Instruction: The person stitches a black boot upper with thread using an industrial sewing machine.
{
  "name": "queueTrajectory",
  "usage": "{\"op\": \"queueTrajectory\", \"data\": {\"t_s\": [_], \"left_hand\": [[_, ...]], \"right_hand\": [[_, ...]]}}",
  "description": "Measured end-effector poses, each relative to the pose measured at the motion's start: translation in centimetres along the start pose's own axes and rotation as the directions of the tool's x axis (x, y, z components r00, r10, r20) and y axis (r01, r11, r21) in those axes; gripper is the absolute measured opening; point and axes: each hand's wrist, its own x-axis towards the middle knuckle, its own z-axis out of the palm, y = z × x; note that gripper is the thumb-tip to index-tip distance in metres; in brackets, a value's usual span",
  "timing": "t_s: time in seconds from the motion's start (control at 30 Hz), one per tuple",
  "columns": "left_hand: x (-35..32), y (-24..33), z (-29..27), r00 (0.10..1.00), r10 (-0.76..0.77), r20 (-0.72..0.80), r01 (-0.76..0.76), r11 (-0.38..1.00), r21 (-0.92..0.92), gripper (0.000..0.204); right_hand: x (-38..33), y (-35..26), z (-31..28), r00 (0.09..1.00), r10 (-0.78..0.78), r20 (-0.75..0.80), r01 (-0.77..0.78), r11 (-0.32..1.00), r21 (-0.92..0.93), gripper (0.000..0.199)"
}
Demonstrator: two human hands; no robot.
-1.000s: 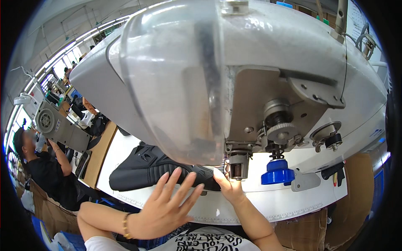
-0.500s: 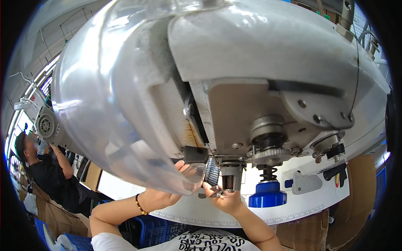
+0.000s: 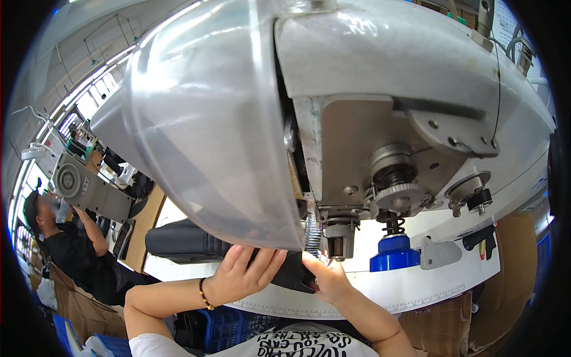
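A black padded piece (image 3: 178, 242) lies across the white table under the head of a large sewing machine (image 3: 357, 56). My left hand (image 3: 245, 275) grips its near edge, fingers together on top at the lower rim of the clear plastic cover (image 3: 208, 143); the thumb is hidden. Close by, my right hand (image 3: 329, 278) pinches the right end of the piece beside the small metal cylinder (image 3: 339, 238) under the machine head. A spring-like ribbed part (image 3: 312, 229) hangs between my hands. The spot where the piece meets the machine's foot is mostly hidden.
A blue knob (image 3: 394, 254) on a spring and a grey plate (image 3: 440, 254) hang right of my hands. A ruler strip (image 3: 369, 310) edges the white table. Blue crates (image 3: 226, 330) and cardboard (image 3: 505, 279) stand below. A person in black (image 3: 77, 250) works at far left.
The clear cover sits differently, and the black padded piece now shows to the left beneath it. My left hand has moved from the cover's lower end onto the piece; my right now pinches the piece.
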Motion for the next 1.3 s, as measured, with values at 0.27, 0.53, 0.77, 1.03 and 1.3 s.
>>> {"op": "queueTrajectory", "data": {"t_s": [0.27, 0.53, 0.77, 1.03, 1.3], "left_hand": [[1.3, 1.7, 0.2, 0.974, -0.124, -0.189, 0.105, 0.989, -0.108, 0.023], [1.3, 3.7, 0.7, 0.962, -0.192, -0.194, 0.18, 0.981, -0.076, 0.027], [2.5, 5.7, -0.3, 0.946, -0.277, -0.167, 0.282, 0.959, 0.007, 0.026], [3.8, 7.0, -1.0, 0.941, -0.305, -0.149, 0.326, 0.934, 0.149, 0.027], [3.3, 6.2, -0.6, 0.94, -0.321, -0.118, 0.324, 0.946, 0.008, 0.027]], "right_hand": [[0.9, -1.0, -0.8, 0.789, -0.472, 0.393, 0.608, 0.51, -0.608, 0.016], [-1.3, -3.7, 0.8, 0.852, -0.35, 0.39, 0.513, 0.711, -0.481, 0.009], [-1.1, -5.6, 0.2, 0.782, -0.386, 0.489, 0.607, 0.647, -0.461, 0.006], [0.0, -6.8, -0.6, 0.788, -0.358, 0.501, 0.594, 0.656, -0.465, 0.007], [-0.7, -6.5, 0.7, 0.834, -0.375, 0.404, 0.54, 0.704, -0.461, 0.013]]}}
